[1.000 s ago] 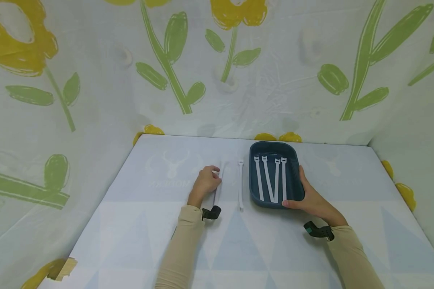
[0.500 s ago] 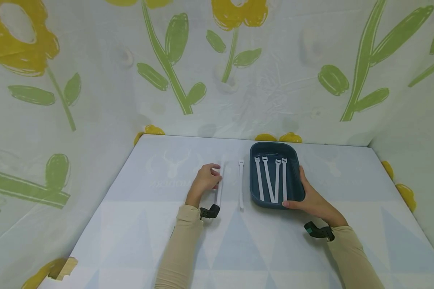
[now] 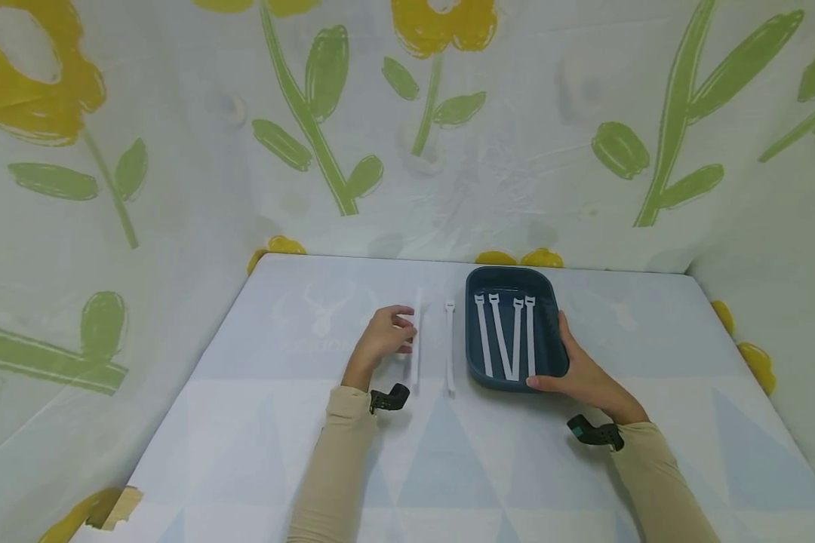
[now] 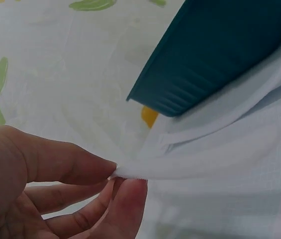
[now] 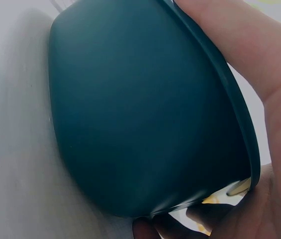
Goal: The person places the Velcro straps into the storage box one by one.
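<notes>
My left hand (image 3: 380, 335) pinches a white hook-and-loop cable tie (image 3: 416, 366) between thumb and fingertips. In the left wrist view this held tie (image 4: 200, 162) looks blurred and stretches away from the fingertips to the right. A second white cable tie (image 3: 450, 351) lies lengthwise on the table, between the left hand and the tray. My right hand (image 3: 587, 373) grips the dark teal tray (image 3: 548, 335) at its near right corner, thumb over the rim. Several slotted-head white cable ties (image 3: 517, 339) lie side by side inside the tray, heads toward the far end.
The pale table (image 3: 448, 467) has a blue triangle pattern. A white curtain (image 3: 516, 151) with printed flowers hangs behind it and along both sides. A strip of tan tape (image 3: 124, 507) sticks to the table's left edge. Each wrist wears a small black camera (image 3: 390, 397).
My left hand has shifted slightly left, and the held cable tie has swung from a slant to nearly straight up and down in the head view. My right hand keeps its grip on the tray.
</notes>
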Motion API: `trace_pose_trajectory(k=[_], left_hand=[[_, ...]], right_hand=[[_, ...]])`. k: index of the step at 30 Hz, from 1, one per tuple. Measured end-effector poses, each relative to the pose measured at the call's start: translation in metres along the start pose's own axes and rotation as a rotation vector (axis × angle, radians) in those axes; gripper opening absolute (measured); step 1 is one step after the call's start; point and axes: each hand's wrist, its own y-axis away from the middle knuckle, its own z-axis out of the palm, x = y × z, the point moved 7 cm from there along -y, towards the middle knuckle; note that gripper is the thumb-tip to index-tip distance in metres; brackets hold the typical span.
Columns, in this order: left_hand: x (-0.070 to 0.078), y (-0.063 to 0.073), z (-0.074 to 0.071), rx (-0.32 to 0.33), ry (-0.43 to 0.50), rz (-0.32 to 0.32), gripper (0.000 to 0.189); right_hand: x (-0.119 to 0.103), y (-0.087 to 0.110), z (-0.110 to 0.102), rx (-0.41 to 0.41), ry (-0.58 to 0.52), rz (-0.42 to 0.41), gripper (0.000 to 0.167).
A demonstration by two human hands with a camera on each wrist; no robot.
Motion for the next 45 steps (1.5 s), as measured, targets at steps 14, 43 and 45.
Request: trace_pose_trajectory(k=[14,43,45], left_hand=[[0.008,0.002,0.002,-0.033,0.113,0.029,0.048],[0.047,-0.002,0.020,-0.057,0.164,0.112,0.047],[0.050,-0.002,0.022,-0.059,0.165,0.114,0.048]], right_hand=[[0.003,-0.002,0.001,0.007,0.017,0.028,0.140],[0.002,0.000,0.000,0.005,0.016,0.030,0.140],[0.002,0.000,0.000,0.007,0.020,0.033,0.140]])
